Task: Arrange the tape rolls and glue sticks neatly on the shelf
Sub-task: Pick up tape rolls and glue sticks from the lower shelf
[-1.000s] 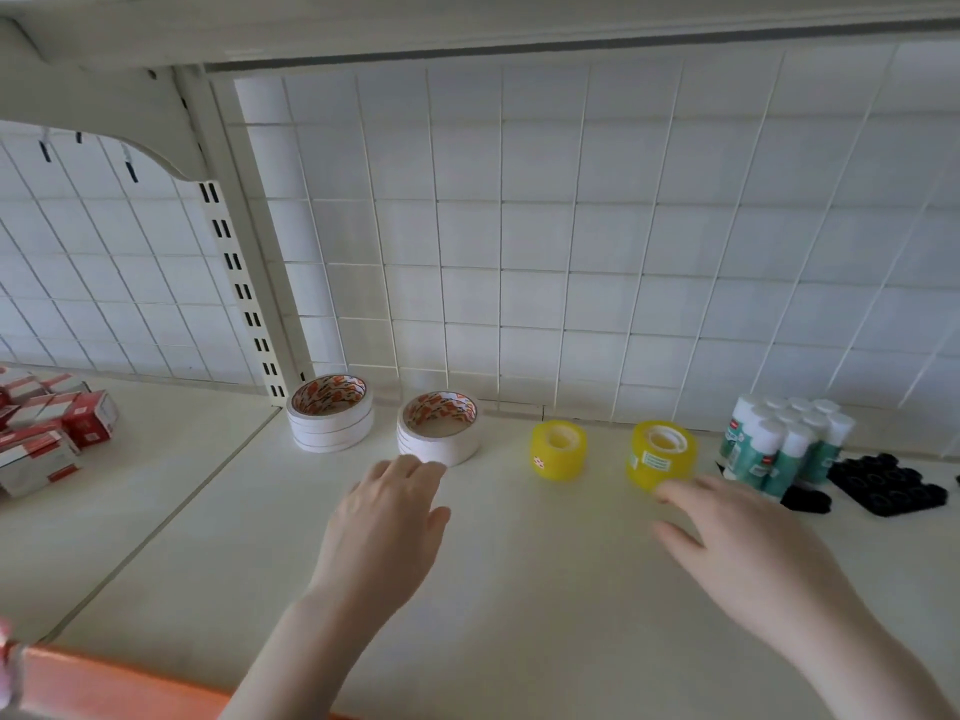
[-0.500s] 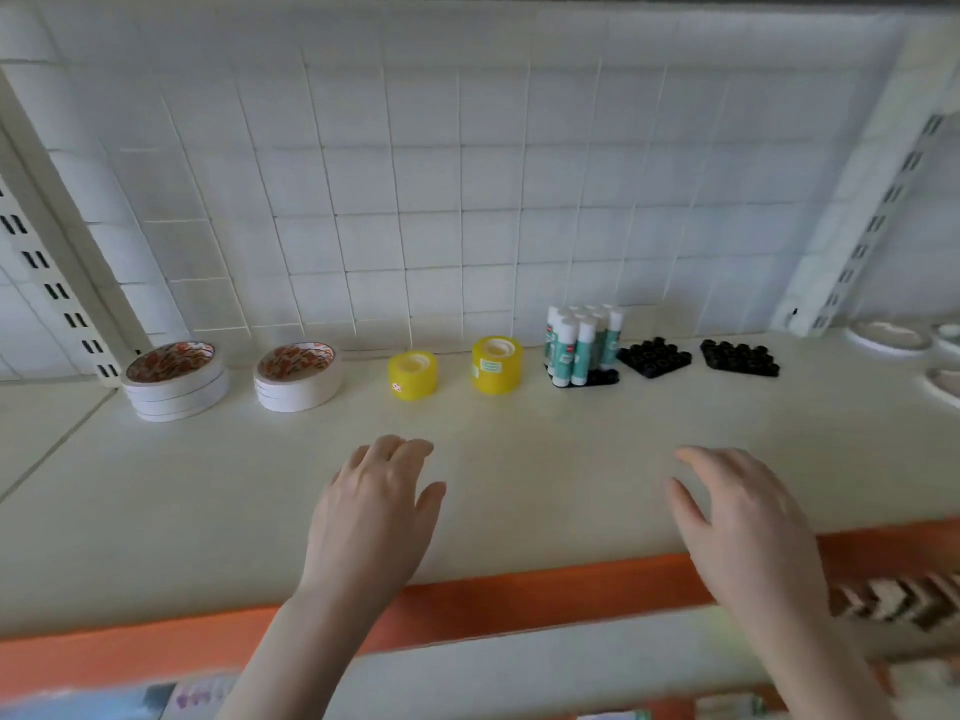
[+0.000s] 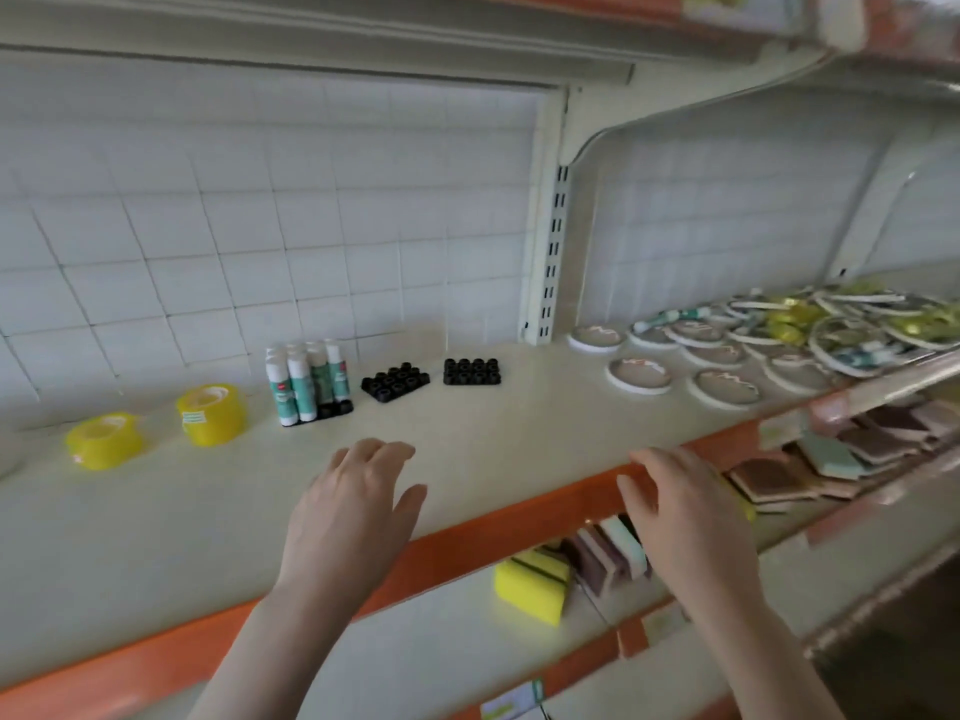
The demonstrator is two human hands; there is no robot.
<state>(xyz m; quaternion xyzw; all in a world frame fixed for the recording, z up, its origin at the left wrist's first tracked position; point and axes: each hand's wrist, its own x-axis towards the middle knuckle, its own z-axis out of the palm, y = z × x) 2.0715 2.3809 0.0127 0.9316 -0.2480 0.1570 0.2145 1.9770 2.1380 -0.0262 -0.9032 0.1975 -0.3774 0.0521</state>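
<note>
Both hands, left [image 3: 358,517] and right [image 3: 691,527], and forearms are bare (no sleeves, rings or watch).

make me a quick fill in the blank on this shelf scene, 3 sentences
1. The upright glue sticks stand in a ____ holder tray.
2. Left of the glue sticks lie ____ yellow tape rolls.
3. Both the left hand and the right hand hold ____.

Missing words: black; two; nothing

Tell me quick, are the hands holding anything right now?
Left hand: open, fingers relaxed above the shelf, holding nothing.
Right hand: open, fingers spread by the shelf's orange edge, holding nothing.
</note>
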